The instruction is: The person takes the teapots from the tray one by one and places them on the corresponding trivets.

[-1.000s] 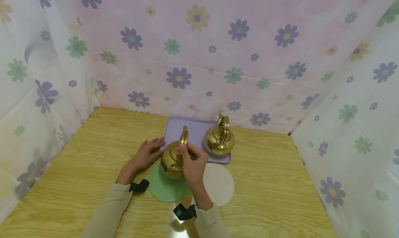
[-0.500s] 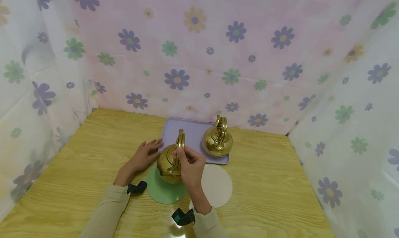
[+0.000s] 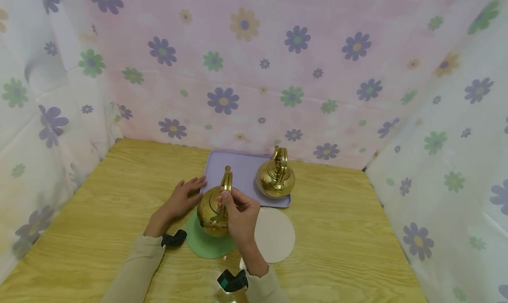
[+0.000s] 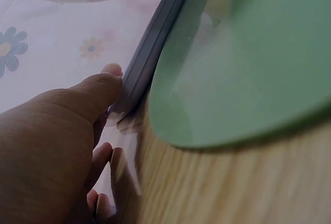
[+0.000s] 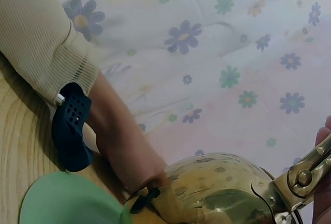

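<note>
In the head view my right hand (image 3: 243,217) grips the upright handle of a shiny brass teapot (image 3: 209,212), fingers and thumb round it. This teapot overlaps the far part of a round green mat (image 3: 208,245). The right wrist view shows the brass teapot (image 5: 217,188) close up, its hinged handle base at the right. My left hand (image 3: 183,199) lies at the left side of a lilac tray (image 3: 226,164), fingers extended to its edge. In the left wrist view the thumb touches the tray's rim (image 4: 139,63). A second brass teapot (image 3: 274,179) stands on the tray's right part.
A round cream mat (image 3: 275,234) lies to the right of the green one, partly behind my right wrist. The wood-grain table (image 3: 337,232) extends to both sides. Flowered cloth (image 3: 258,82) hangs along the back and both sides.
The held teapot has come slightly nearer and lower over the green mat, with my right hand on its handle. My left hand stays at the tray's edge. The head view has shifted slightly.
</note>
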Demonstrator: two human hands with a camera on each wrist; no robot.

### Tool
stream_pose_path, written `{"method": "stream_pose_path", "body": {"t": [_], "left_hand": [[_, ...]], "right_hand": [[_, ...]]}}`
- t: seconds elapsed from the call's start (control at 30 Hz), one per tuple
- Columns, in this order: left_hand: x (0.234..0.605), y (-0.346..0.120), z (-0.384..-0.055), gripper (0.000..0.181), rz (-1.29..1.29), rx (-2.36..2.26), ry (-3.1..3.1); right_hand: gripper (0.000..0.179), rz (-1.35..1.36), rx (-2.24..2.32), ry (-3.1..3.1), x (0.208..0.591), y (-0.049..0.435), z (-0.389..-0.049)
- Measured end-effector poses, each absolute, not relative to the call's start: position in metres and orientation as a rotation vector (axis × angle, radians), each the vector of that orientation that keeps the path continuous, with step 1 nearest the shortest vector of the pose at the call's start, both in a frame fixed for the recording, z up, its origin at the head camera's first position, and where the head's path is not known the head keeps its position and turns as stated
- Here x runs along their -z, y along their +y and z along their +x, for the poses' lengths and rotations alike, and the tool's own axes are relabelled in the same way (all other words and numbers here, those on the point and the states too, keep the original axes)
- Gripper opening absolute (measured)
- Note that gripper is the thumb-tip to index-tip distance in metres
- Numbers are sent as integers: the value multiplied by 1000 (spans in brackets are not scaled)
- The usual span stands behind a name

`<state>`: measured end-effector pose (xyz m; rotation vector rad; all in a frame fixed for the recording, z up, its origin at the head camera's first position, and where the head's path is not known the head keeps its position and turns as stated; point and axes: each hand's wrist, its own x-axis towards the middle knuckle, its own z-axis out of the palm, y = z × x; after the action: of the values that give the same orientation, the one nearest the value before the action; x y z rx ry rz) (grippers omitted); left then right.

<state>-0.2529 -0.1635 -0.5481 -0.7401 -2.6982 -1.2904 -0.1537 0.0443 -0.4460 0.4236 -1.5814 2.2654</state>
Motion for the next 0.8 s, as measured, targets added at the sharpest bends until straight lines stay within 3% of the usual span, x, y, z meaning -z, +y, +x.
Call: {"method": "stream_pose_path", "body": {"t": [0.8], "left_hand": [[548, -163, -253, 45, -718, 1303, -2723]], "right_hand": [[33, 455, -2246, -1616, 447, 44, -141]]}}
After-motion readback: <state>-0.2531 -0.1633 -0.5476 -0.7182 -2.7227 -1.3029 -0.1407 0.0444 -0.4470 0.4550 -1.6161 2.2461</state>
